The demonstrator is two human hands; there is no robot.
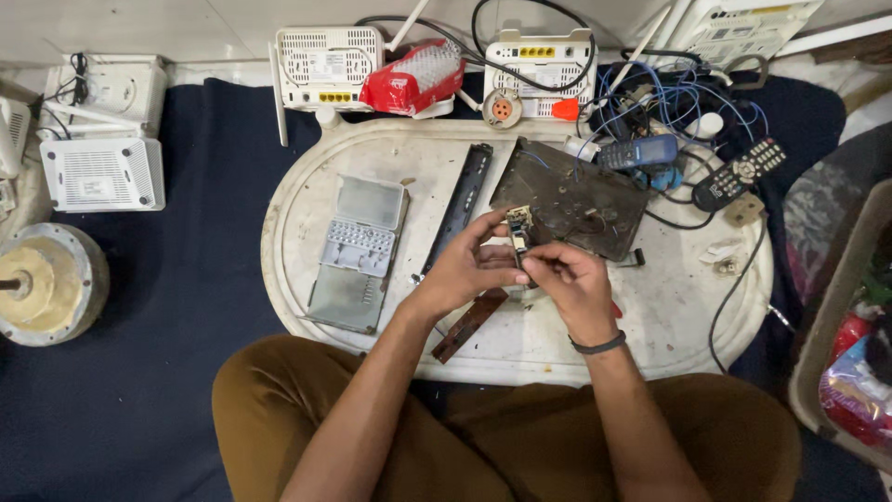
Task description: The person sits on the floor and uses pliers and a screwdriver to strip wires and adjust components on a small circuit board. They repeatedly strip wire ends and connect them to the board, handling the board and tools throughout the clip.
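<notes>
Circuit board [518, 223] pinched by both hands; dark panel [571, 197] behind, black strip [462, 197] beside.

The lower part of the small board [518, 226] is covered by the fingers of the right hand [569, 284] and left hand [469, 270], so the grip on it cannot be made out. The brown strip [469, 324] is partly hidden under the left wrist. The motor [42, 284] and bin [841, 335] are cut off by the edges.
</notes>
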